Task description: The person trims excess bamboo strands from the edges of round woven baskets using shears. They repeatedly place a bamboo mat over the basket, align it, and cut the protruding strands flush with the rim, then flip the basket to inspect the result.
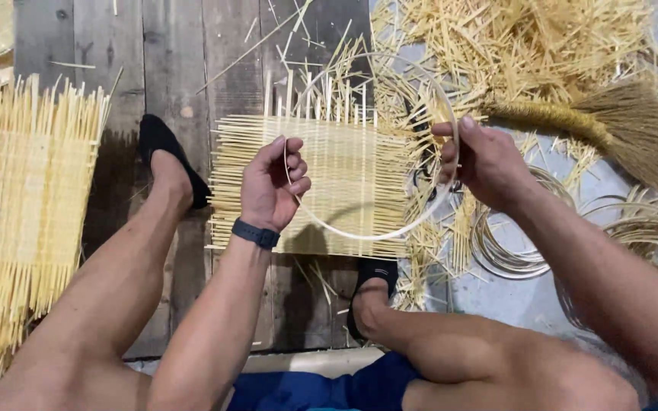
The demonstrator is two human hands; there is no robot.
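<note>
Floor: dark planks (pixel 169 68), strewn bamboo strips (pixel 527 38).
Mat (pixel 352 183): woven, unrimmed.
Left hand (pixel 272 186): pinching hoop (pixel 367 232).
Right hand (pixel 485 160): clenched on hoop.
Left: fitting hoop.

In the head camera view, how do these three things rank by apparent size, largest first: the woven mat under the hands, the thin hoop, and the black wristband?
1. Woven mat, though the hoop spans nearly as wide and is nearer the camera, so this is unsure.
2. Thin hoop.
3. Black wristband, clearly smallest.
</note>
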